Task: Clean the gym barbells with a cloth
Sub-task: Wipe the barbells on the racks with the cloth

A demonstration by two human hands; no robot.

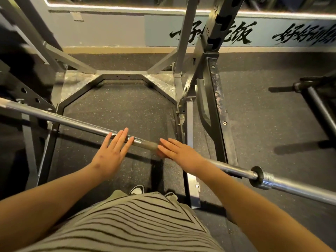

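Obs: the long chrome steel barbell lies across the grey steel rack, running from upper left to lower right above the dark speckled rubber floor. Your left hand is flat, fingers straight and together, fingertips laid on the bar; it grips nothing. Your right hand is also flat with straight fingers, pressing down on the bar just beside a dull knurled band that sits between the two hands. A small reddish-brown cloth seems to show under the right fingertips. The hand hides most of it, so calling it the cloth is a judgement. Step in hand, as judged: wiping the middle of the shaft. To do it well, wrap the cloth round the bar rather than pressing from above. A flat palm reaches only the top face, so curl your fingers and the underside gets wiped too. Steady the bar with your left hand, since it may roll on the rack under a sideways push. Work the knurled band with short strokes and some twist, as grime likely sits in the grooves. Then go on toward the black collar, and do the left length after.
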